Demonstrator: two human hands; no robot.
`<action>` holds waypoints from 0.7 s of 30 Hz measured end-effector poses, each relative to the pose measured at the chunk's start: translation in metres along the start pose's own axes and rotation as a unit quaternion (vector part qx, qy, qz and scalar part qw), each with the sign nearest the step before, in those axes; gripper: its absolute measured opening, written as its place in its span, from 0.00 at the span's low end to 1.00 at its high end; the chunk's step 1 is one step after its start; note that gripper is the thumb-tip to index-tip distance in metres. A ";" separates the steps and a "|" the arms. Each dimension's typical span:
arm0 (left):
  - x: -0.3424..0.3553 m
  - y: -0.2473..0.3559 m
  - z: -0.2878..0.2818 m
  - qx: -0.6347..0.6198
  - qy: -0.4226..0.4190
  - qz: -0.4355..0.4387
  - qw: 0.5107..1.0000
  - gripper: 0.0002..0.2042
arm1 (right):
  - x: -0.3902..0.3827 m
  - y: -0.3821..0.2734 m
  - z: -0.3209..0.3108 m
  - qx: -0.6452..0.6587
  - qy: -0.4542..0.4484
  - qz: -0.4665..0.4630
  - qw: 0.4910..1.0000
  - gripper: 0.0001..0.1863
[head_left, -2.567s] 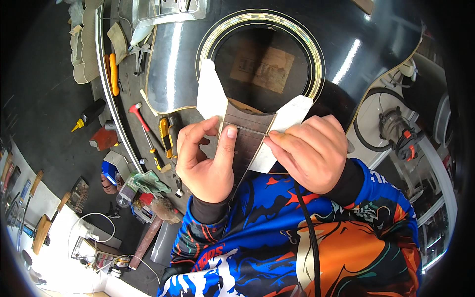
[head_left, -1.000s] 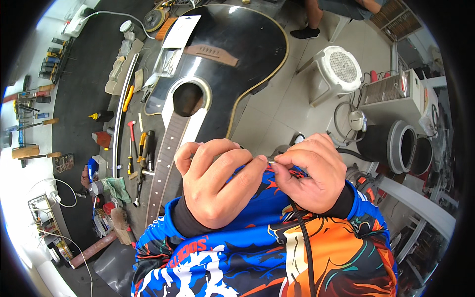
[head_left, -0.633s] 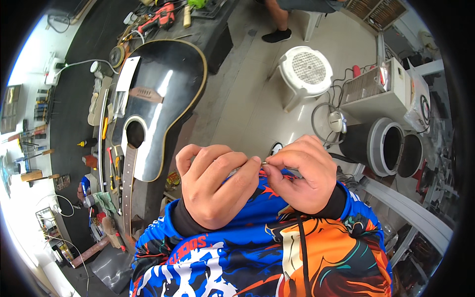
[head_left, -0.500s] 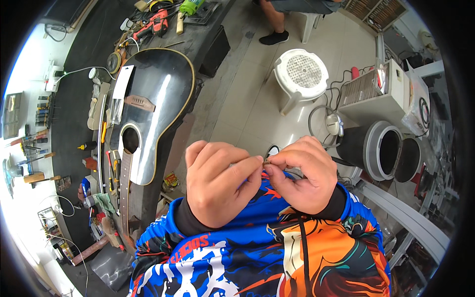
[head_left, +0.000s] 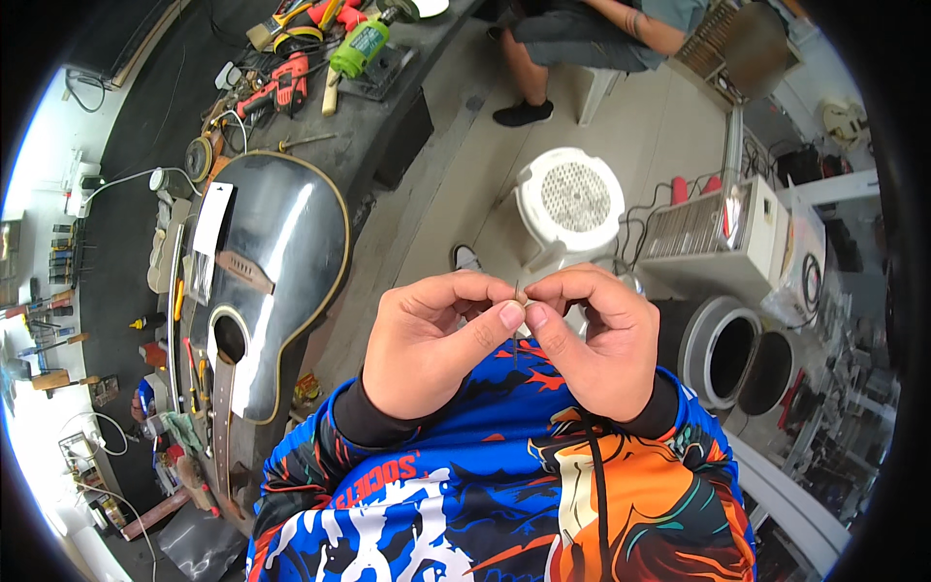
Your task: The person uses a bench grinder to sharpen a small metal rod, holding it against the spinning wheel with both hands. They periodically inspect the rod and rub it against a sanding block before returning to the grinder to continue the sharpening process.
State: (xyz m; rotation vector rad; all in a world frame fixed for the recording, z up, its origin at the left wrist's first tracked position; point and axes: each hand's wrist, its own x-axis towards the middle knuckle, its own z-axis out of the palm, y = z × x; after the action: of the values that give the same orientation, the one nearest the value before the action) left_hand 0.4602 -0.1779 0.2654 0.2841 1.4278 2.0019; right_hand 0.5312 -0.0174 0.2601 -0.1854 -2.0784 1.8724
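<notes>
In front of my chest, both hands come together at the fingertips. My left hand pinches with thumb and forefinger, and my right hand does the same right against it. Between them is a thin, dark, wire-like piece, its tip sticking up above the thumbs; its exact kind is too small to make out. To my left lies a black acoustic guitar on the workbench, without visible strings. A brown bridge sits on its top, and a white card with a clear packet lies beside the bridge.
A red power tool and a green one lie at the bench's far end. Ahead stands a white stool. Another person sits beyond it. On the right are a white boxy unit and a black open bin.
My left hand has turned so its thumb shows, and the thin piece now stands upright between my fingertips. The view has shifted, showing more of the other person.
</notes>
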 end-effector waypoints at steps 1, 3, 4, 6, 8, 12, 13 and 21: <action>0.013 0.003 -0.004 -0.008 -0.004 0.002 1.000 0.06 | 0.013 0.002 0.001 0.002 -0.004 0.007 1.000 0.07; 0.040 0.011 -0.013 -0.024 -0.007 -0.002 1.000 0.07 | 0.041 0.005 0.002 0.006 -0.013 0.020 1.000 0.07; 0.053 0.018 -0.019 -0.030 -0.005 -0.013 0.999 0.07 | 0.055 0.005 0.004 0.013 -0.015 0.029 0.999 0.07; 0.076 0.031 -0.028 -0.035 0.000 -0.023 0.999 0.07 | 0.085 0.004 0.009 0.026 -0.020 0.048 0.998 0.07; 0.100 0.042 -0.037 -0.032 0.003 -0.019 0.999 0.07 | 0.110 0.006 0.013 0.029 -0.017 0.044 0.998 0.07; 0.139 0.058 -0.055 -0.050 -0.002 -0.049 0.998 0.06 | 0.154 0.016 0.020 0.034 -0.010 0.048 0.998 0.07; 0.148 0.060 -0.058 -0.066 -0.004 -0.050 0.997 0.07 | 0.163 0.016 0.020 0.030 -0.015 0.046 0.998 0.07; 0.195 0.072 -0.085 -0.128 0.027 -0.068 0.989 0.09 | 0.229 0.025 0.028 0.021 -0.068 0.052 0.996 0.07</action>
State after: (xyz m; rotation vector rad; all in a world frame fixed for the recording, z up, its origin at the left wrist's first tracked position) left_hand 0.2394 -0.1360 0.2609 0.0193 1.1707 2.0653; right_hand 0.3044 0.0322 0.2704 -0.1642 -2.1525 2.0418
